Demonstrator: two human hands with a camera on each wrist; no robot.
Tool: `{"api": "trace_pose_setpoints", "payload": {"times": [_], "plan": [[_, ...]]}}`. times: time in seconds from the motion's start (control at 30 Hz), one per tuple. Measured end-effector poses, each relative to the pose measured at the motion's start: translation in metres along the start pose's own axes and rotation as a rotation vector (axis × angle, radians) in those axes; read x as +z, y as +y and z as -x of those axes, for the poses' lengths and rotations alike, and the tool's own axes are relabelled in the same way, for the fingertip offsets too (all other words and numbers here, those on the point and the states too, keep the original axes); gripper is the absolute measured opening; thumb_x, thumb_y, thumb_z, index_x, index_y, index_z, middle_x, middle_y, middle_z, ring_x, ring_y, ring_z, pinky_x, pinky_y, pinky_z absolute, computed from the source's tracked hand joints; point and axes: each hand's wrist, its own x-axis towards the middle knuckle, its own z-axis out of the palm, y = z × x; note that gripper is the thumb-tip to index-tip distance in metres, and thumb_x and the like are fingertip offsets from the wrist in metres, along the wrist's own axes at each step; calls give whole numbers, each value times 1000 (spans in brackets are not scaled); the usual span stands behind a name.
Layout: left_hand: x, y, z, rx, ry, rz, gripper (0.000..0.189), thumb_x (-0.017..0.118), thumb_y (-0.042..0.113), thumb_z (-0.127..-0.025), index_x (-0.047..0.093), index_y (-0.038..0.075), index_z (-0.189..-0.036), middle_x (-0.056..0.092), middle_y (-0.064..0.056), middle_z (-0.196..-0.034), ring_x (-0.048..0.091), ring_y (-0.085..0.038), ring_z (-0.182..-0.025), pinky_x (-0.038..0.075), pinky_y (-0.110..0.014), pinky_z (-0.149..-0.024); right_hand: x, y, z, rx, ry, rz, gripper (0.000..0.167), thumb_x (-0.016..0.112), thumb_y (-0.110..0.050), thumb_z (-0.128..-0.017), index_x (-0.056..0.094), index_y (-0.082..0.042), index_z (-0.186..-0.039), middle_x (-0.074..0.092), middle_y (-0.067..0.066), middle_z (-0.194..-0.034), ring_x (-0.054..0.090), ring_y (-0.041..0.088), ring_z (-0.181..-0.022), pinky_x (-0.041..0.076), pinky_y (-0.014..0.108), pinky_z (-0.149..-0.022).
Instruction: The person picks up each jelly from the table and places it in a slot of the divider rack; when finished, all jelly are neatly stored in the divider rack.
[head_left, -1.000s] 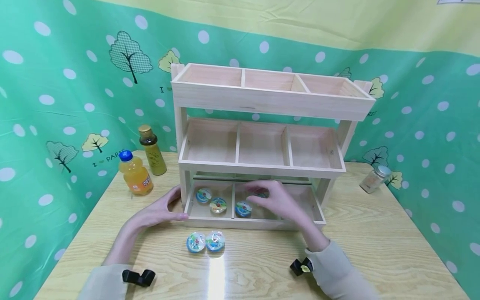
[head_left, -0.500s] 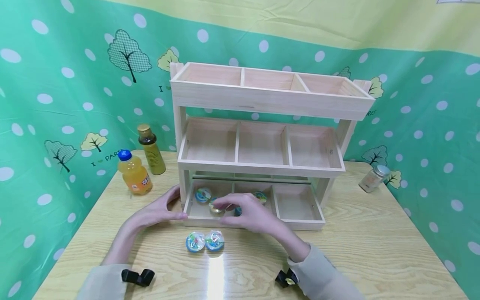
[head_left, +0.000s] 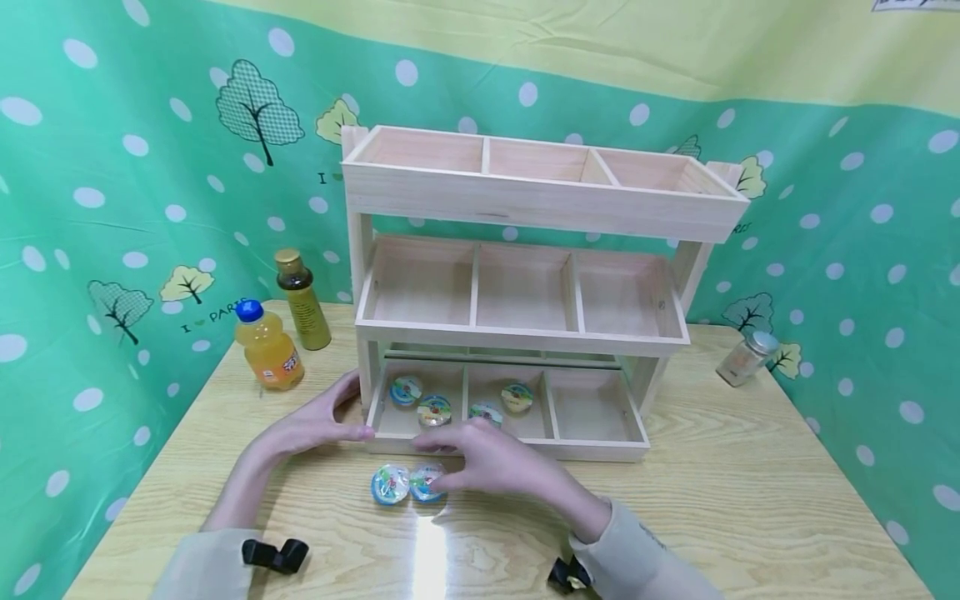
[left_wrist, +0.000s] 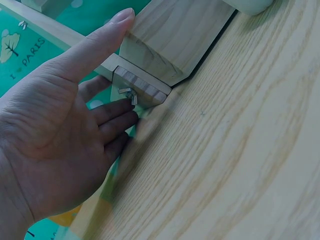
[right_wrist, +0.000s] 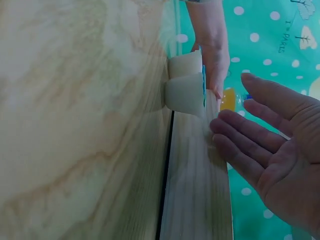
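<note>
A right hand [head_left: 480, 458] hovers just in front of a pale, unpainted wooden three-tier shelf [head_left: 525, 198], its thumb and fingers parted widely and gripping nothing, over the right-hand one of two small round whitish cups with blue rims and printed film lids: the right cup [head_left: 424, 483] and the left cup [head_left: 390, 485], which stand side by side on a light wood-grain table [head_left: 750, 500]. Whether the thumb touches the right cup in the head view is hard to tell, though the right wrist view shows a gap. The left hand [head_left: 318, 421] is at the left end of the bottom tier, thumb stretched out to the front corner, the other fingers loosely bent near a metal wing nut [left_wrist: 130, 95], with nothing picked up. Four similar lidded cups lie in the bottom tier: two in the left compartment, two in the middle one. Behind the left hand stand an orange-filled plastic bottle with a blue cap [head_left: 272, 354] and a slim olive-coloured bottle with a gold cap [head_left: 306, 304]
</note>
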Motion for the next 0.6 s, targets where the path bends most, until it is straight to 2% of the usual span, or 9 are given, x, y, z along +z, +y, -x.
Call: {"api": "trace_pose_setpoints", "payload": {"times": [0.27, 0.6], "plan": [[0, 0, -1, 9, -3, 14, 111, 82, 33, -85, 9, 7, -165, 11, -24, -173, 10, -49, -159, 12, -68, -127, 7, 1, 1, -55, -45, 123, 59, 80, -26, -88, 61, -17, -143, 65, -5, -143, 63, 11, -131, 51, 27, -113], [0, -1, -1, 5, -2, -1, 111, 81, 35, -85, 9, 7, -165, 11, -24, -173, 10, -50, -159, 13, -69, -127, 12, 4, 0, -74, -67, 167, 59, 81, -20, -85, 63, -14, -141, 65, -2, -144, 62, 12, -133, 49, 25, -114]]}}
